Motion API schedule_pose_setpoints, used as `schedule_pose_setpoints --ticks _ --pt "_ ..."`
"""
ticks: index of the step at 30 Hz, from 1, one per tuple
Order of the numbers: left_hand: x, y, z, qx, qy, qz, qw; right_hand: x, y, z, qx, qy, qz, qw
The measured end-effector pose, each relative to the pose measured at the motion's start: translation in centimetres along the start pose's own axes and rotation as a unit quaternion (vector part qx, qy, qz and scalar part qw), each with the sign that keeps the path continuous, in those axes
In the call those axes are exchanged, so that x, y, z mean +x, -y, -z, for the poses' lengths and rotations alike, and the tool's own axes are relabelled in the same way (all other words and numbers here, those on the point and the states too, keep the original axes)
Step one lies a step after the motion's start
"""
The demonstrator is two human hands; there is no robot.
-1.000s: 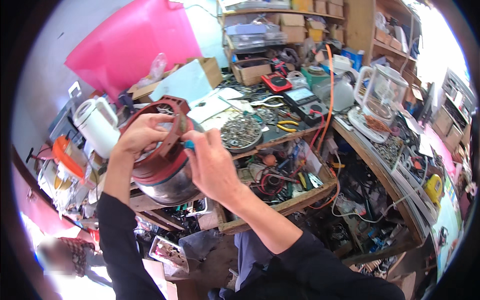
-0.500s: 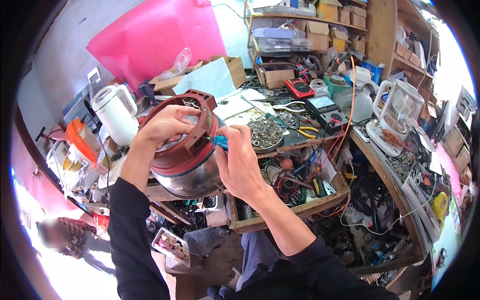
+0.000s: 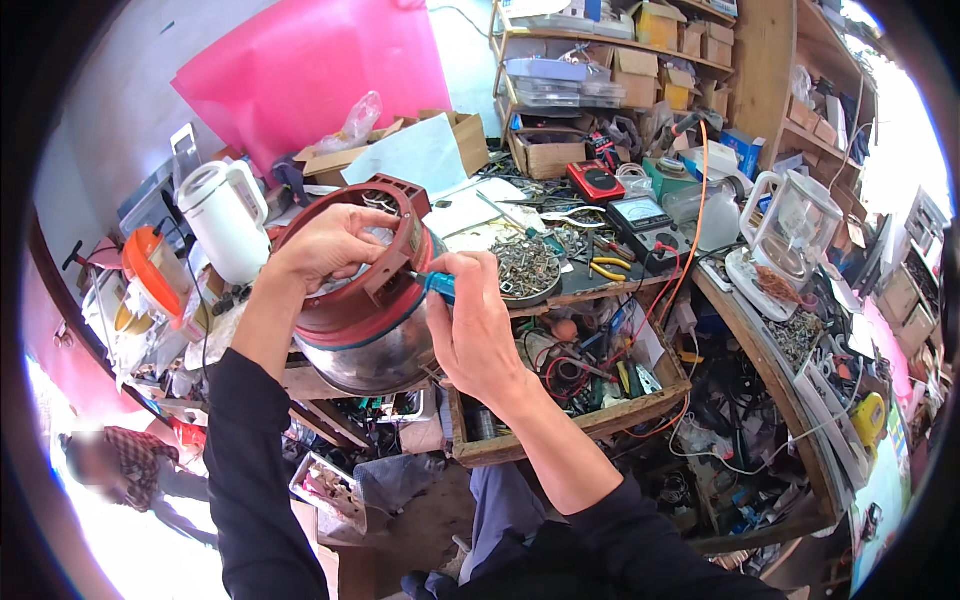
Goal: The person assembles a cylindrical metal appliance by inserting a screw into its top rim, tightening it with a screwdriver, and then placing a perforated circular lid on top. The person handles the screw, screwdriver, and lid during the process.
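Fingers of the right hand (image 3: 480, 325) clamp a blue-handled screwdriver (image 3: 436, 284) while the left hand (image 3: 325, 245) grips the red-rimmed steel cooker shell (image 3: 365, 330), where a tip slip could strip the screw.

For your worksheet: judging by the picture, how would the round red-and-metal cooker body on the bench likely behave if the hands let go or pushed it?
The cooker body rests tilted on its rounded steel side, so it would probably rock or roll once the left hand lets go. Its polished metal looks slippery. It seems rigid and fairly heavy, unlikely to flex under the screwdriver in the right hand.
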State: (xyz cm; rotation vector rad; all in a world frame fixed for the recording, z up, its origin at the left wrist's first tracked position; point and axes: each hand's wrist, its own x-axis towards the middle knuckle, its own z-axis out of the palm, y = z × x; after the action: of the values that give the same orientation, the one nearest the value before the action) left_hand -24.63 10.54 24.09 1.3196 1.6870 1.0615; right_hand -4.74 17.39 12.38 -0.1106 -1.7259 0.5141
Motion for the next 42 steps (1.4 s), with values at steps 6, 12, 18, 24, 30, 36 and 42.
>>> schedule_pose_setpoints --ticks 6,12,18,24,30,36,42 --pt "0.4 0.3 0.0 -0.026 0.023 -0.007 0.999 -0.2 0.3 0.1 0.025 0.031 -0.091 0.995" --pt "-0.1 0.3 0.3 -0.015 0.004 -0.002 1.0 -0.2 -0.3 -0.2 0.014 0.034 -0.035 0.999" --pt "0.2 0.1 -0.2 0.003 -0.005 0.001 1.0 0.4 0.4 -0.2 0.025 -0.055 0.019 0.998" --pt "0.3 0.8 0.3 -0.023 0.002 0.001 1.0 0.3 0.5 0.2 0.018 0.029 -0.042 0.999" --pt "0.4 0.6 0.2 -0.029 0.013 -0.006 0.999 -0.2 -0.7 -0.2 0.003 0.008 0.023 1.0" --pt "0.3 0.5 0.0 -0.017 -0.005 -0.005 1.0 -0.3 -0.6 0.0 -0.031 0.045 -0.031 0.998" --pt "0.2 0.6 0.2 -0.027 0.007 -0.002 1.0 0.8 0.1 0.4 -0.016 0.006 -0.006 1.0"
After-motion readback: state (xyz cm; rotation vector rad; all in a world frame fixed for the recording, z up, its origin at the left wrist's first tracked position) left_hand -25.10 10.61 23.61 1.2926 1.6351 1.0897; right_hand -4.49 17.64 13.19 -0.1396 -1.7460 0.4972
